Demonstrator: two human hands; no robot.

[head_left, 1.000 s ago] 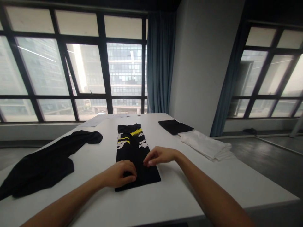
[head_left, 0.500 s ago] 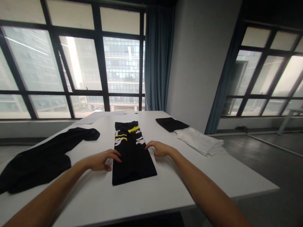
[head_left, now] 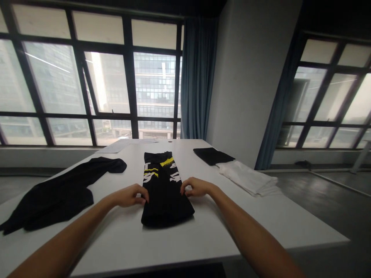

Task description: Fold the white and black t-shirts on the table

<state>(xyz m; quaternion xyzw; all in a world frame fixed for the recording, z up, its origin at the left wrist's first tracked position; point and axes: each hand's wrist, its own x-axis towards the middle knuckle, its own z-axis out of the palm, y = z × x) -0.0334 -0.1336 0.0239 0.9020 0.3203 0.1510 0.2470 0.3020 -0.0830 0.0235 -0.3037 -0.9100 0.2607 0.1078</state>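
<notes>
A folded black shirt with yellow and white print lies lengthwise in front of me on the white table. At its left edge, my left hand is closed, thumb and fingers pinching the cloth. Across from it, my right hand grips the right edge the same way. The near end of the shirt bows up slightly between the two hands. Its printed far end rests flat.
On the left of the white table lies a loosely spread black garment. A folded black cloth and a folded white cloth are at the right. Paper sheets lie at the far left.
Both hands have gone from resting with fingers out on the shirt's sides to pinching its edges. The near end has bent from flat to slightly curved. The view has tilted up a little.
</notes>
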